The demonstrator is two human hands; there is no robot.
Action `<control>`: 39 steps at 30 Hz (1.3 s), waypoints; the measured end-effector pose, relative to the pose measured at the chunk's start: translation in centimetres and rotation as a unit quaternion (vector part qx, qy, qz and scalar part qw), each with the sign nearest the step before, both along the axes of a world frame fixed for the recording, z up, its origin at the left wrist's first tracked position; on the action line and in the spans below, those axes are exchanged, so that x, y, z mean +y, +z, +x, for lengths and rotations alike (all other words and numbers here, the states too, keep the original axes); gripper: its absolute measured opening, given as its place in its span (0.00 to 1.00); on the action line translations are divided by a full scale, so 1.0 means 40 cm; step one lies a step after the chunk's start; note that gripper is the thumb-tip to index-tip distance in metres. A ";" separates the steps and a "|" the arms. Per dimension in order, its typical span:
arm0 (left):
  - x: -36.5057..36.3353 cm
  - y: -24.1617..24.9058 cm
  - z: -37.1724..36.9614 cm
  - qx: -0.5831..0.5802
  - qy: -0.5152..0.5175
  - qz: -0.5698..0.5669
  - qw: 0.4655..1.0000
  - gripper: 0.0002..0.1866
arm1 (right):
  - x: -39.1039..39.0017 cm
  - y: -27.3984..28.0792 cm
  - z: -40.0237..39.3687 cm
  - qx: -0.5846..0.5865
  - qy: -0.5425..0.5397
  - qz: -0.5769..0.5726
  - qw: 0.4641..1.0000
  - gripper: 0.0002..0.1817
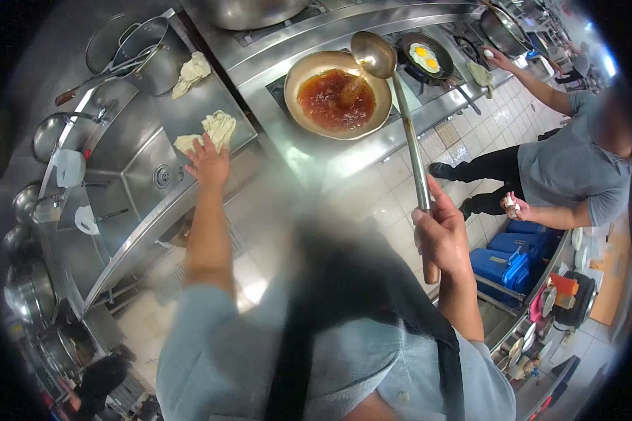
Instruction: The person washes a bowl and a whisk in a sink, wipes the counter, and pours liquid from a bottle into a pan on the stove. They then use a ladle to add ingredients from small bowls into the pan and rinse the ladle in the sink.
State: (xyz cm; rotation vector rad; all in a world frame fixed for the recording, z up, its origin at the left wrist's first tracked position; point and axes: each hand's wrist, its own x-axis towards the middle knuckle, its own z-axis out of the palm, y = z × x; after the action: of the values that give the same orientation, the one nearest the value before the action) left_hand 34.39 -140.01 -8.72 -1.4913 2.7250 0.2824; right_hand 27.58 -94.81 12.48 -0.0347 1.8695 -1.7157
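Note:
My right hand (445,230) is closed around the long handle of a metal ladle (408,133). The ladle's bowl is tilted over the right rim of a wide wok (298,116), and a stream seems to run from it into the reddish-brown liquid (333,99) inside. On the left, my left hand (209,165) reaches out with fingers spread, its fingertips on a crumpled pale cloth (221,126) lying on the steel counter by the sink. Whether the fingers pinch the cloth is not plain, but they look stretched out.
A small frying pan (414,71) with two eggs sits right of the wok. Another person (575,161) stands at right, holding eggs. A second cloth (191,72) hangs near a large pot (163,67). The sink (130,200) lies at left; blue containers (502,263) stand at lower right.

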 end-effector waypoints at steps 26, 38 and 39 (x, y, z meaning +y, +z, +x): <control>0.005 0.009 -0.002 -0.009 0.000 0.011 1.000 0.38 | -0.007 0.007 0.010 -0.111 0.011 -0.050 0.992 0.35; 0.000 0.007 -0.004 -0.018 0.004 0.007 1.000 0.37 | -0.026 -0.034 -0.002 0.092 0.012 0.093 0.991 0.35; -0.001 0.007 -0.004 -0.019 0.004 0.009 1.000 0.37 | -0.026 -0.038 -0.007 0.049 0.015 0.075 0.996 0.35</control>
State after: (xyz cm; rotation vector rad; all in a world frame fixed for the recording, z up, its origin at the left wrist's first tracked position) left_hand 34.22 -140.03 -8.44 -1.4868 2.6817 0.2760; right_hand 27.31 -95.86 10.97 -0.0877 2.0540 -1.5754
